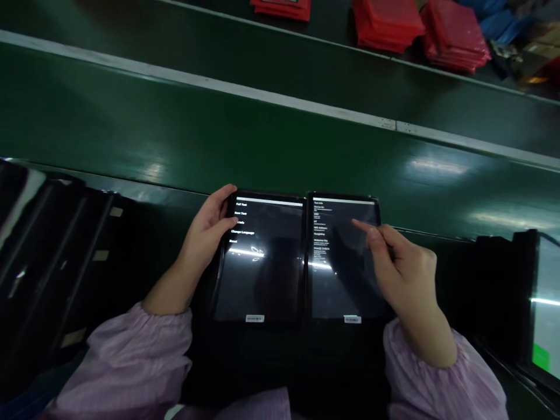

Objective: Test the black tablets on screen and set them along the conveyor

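Note:
Two black tablets lie side by side in front of me, each with a small barcode sticker at its lower edge. My left hand (212, 224) grips the upper left edge of the left tablet (266, 280), thumb over the screen's border. That screen lists menu lines such as Full Test and Change Language. Over the right tablet (339, 291), my right hand (405, 265) points its index finger at the screen, with the thumb close to that finger and the others curled. Whether the fingertip touches the glass I cannot tell. Small lines of text under Test Info fill that screen's left side.
Several dark tablets (56, 245) with pale labels are stacked at the left. A lit screen (545, 291) in a black frame stands at the right. Stacks of red packets (455, 35) lie beyond the green conveyor belt (262, 134) and its pale rail (262, 90).

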Demonstrator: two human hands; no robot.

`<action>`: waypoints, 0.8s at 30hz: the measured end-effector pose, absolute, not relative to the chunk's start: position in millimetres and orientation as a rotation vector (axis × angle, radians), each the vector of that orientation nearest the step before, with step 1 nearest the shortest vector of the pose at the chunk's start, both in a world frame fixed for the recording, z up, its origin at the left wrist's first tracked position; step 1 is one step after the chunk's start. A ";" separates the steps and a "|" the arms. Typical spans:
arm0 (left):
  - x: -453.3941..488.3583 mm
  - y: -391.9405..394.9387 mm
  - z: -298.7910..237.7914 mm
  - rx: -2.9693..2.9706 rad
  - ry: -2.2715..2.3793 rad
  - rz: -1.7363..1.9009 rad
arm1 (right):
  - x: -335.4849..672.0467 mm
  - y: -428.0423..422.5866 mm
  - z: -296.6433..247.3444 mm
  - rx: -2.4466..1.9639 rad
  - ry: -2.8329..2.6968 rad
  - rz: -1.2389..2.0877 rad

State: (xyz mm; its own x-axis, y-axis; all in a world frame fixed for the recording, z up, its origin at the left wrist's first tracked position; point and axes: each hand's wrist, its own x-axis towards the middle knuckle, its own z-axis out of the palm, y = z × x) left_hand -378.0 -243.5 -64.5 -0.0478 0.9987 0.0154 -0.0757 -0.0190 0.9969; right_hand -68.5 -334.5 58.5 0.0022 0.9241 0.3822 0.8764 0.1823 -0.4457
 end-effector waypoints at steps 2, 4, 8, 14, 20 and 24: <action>-379.1 -243.7 -65.0 1.135 1.163 1.307 | -68.4 -335.1 59.1 -1.696 -1.865 0.106; -378.8 -244.5 -64.6 1.132 1.161 1.320 | -69.2 -335.2 59.7 -1.699 -1.884 0.112; -375.8 -246.6 -61.5 1.109 1.166 1.325 | -73.4 -334.2 59.3 -1.688 -1.942 0.195; -374.0 -246.6 -59.0 1.125 1.194 1.334 | -84.1 -333.4 49.4 -1.557 -2.184 0.484; -374.2 -245.9 -58.1 1.121 1.183 1.331 | -81.0 -332.4 44.8 -1.525 -2.302 0.487; -373.7 -246.4 -57.8 1.118 1.171 1.336 | -71.4 -330.9 52.6 -1.622 -2.215 0.288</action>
State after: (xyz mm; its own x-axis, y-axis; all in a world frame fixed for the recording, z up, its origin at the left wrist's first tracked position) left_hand -373.7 -246.4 -57.8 -0.0772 0.9966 0.0276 -0.1030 -0.0355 0.9941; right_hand -71.4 -330.9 52.6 -0.2628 0.9478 0.1804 0.8703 0.3136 -0.3798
